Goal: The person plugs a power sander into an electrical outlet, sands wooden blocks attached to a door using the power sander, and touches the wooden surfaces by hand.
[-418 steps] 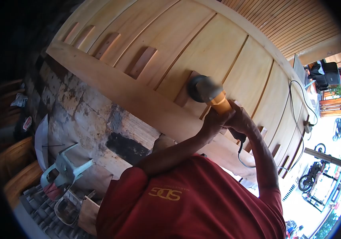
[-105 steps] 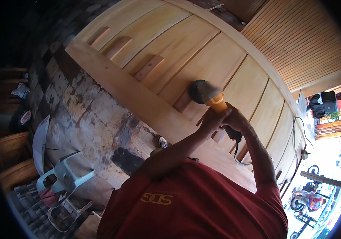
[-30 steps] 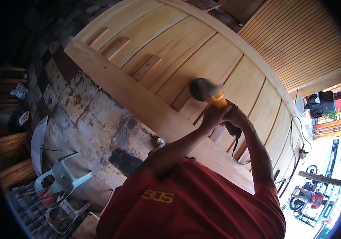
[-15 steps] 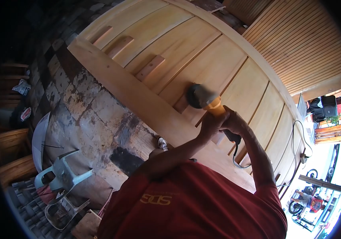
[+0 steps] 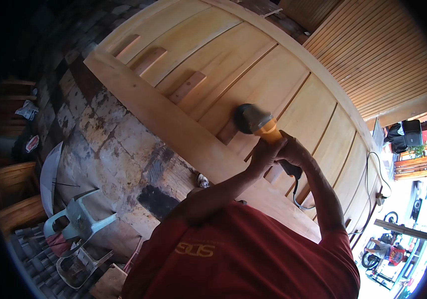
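Both of my hands are wrapped round the yellow body of an angle grinder (image 5: 269, 131). My left hand (image 5: 265, 155) grips it from the left side, and my right hand (image 5: 294, 150) closes over it from the right, touching the left. At the tool's far end a dark round disc (image 5: 243, 118) is against or just over a large wooden panel (image 5: 213, 74); the exact contact is hard to make out. The panel has long boards with dark grooves between them. Short wooden blocks (image 5: 187, 87) sit along its near side, beside a wide edge board (image 5: 173, 117).
A black cord (image 5: 298, 192) trails from the tool over the panel. At left, a pale green plastic chair (image 5: 81, 219) stands on the worn tiled floor (image 5: 119, 159). A slatted wooden panel (image 5: 378, 55) lies upper right. Outside, a person (image 5: 393, 253) is near a motorcycle (image 5: 371, 260).
The grinder and both hands stay in almost the same spot, with only a very slight shift. My foot below shows a little less than before.
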Available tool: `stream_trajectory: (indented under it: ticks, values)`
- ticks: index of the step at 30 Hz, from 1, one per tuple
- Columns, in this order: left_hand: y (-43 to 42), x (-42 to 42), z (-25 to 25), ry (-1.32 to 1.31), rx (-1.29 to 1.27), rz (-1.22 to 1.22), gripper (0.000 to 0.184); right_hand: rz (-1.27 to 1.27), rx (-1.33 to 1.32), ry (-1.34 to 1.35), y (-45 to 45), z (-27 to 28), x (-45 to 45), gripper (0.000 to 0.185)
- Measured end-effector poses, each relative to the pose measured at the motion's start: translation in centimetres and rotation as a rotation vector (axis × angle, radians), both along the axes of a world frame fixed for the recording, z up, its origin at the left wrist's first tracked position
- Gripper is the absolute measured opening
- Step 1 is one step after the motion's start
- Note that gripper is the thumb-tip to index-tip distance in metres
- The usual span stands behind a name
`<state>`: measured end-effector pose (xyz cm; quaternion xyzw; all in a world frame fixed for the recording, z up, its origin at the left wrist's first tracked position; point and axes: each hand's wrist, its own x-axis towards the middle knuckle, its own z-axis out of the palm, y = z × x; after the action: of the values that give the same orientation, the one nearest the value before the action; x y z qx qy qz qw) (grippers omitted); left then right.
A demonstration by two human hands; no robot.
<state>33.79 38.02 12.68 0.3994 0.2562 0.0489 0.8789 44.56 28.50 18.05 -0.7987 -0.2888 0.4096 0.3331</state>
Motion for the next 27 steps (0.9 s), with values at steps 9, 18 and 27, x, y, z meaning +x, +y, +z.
stream_trajectory:
  ticks: [9,18,27]
  values:
    - [3.4,2.2,0.6,0.035,-0.079,-0.162,0.073,-0.019,-0.016,0.093,2.1,0.2,2.5,0.064]
    - [1.7,0.9,0.4,0.042,-0.051,-0.087,0.067,0.002,0.086,0.049,1.2,-0.7,1.3,0.062]
    - [1.7,-0.1,0.8,0.076,-0.005,-0.208,0.067,-0.081,0.042,0.103,0.1,0.1,-0.5,0.057]
